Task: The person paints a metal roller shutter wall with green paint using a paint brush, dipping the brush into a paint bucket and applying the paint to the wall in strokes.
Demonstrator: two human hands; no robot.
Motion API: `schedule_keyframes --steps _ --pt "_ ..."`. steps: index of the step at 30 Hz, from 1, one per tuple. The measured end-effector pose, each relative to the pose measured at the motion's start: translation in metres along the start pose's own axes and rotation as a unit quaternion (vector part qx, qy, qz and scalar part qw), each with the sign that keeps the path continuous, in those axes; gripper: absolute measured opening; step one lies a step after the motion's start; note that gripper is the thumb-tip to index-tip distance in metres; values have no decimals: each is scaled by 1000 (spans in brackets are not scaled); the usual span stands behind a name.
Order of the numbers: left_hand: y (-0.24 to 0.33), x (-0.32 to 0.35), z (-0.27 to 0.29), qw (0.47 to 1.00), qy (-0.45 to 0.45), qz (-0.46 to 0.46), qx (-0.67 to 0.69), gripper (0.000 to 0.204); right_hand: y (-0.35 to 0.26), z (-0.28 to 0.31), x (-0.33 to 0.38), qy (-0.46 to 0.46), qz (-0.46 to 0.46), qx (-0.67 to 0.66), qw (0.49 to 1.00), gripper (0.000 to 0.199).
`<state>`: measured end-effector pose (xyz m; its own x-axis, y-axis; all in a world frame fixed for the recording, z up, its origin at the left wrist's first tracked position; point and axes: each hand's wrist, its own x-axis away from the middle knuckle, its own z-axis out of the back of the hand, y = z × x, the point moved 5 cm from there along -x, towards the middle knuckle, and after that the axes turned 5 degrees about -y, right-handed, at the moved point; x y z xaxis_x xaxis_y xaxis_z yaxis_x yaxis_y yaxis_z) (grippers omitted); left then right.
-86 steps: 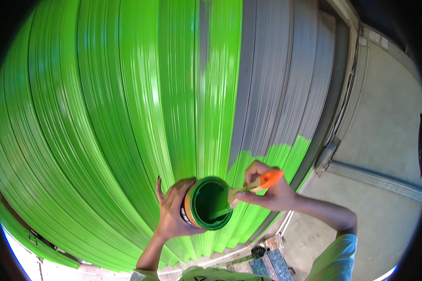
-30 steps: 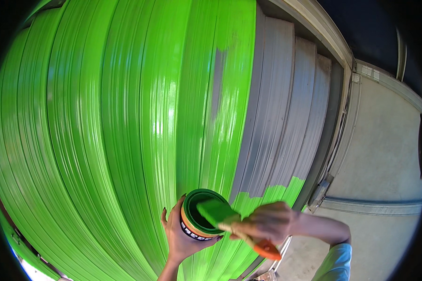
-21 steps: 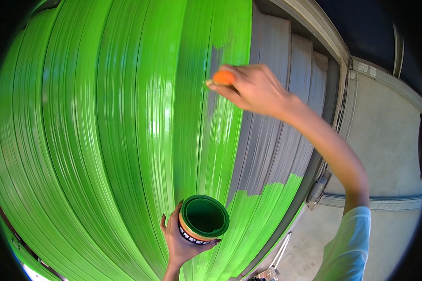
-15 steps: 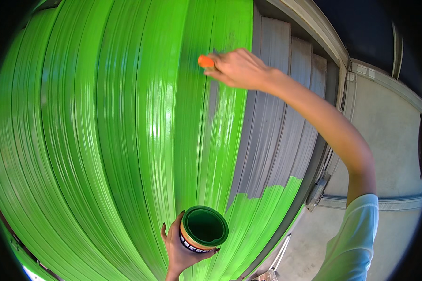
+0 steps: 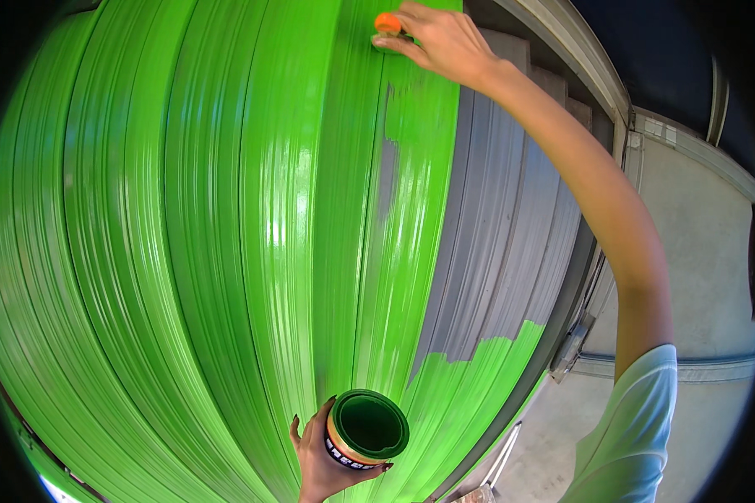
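Ribbed green wall [image 5: 210,210] ahead, and we clamp the brush [image 5: 387,23] in our right hand [image 5: 446,40], far, left hand [image 5: 317,463] clasping the can [image 5: 346,449], near!

the ribbed panel [image 5: 218,251] is bright green with grey stretches, the brush handle [image 5: 387,23] orange, the can [image 5: 341,444] green-rimmed with orange and black-and-white bands.

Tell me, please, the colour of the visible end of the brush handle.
Orange; the end of the brush handle shows in the head view.
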<state>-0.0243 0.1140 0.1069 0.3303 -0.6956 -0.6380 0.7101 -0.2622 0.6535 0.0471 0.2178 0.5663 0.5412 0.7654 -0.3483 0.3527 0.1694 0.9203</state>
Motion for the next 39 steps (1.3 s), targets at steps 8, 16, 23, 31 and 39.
schedule_keyframes --steps 8,16,23,31,39 --pt "-8 1 -8 1000 -13 0 3 109 -64 -17 35 -183 26 -21 983 10" --pt "-7 8 -1 1000 -8 12 -20 109 -173 5 73 -240 51 -203 948 15" --pt "-6 5 -8 1000 -25 19 1 109 -26 10 21 -95 -59 -38 993 17" --pt "-5 13 1 1000 -19 8 -2 106 -239 30 102 -167 133 -201 956 23" --pt "-1 9 -2 999 -39 2 -6 106 -122 -7 50 -187 -10 -93 978 11"
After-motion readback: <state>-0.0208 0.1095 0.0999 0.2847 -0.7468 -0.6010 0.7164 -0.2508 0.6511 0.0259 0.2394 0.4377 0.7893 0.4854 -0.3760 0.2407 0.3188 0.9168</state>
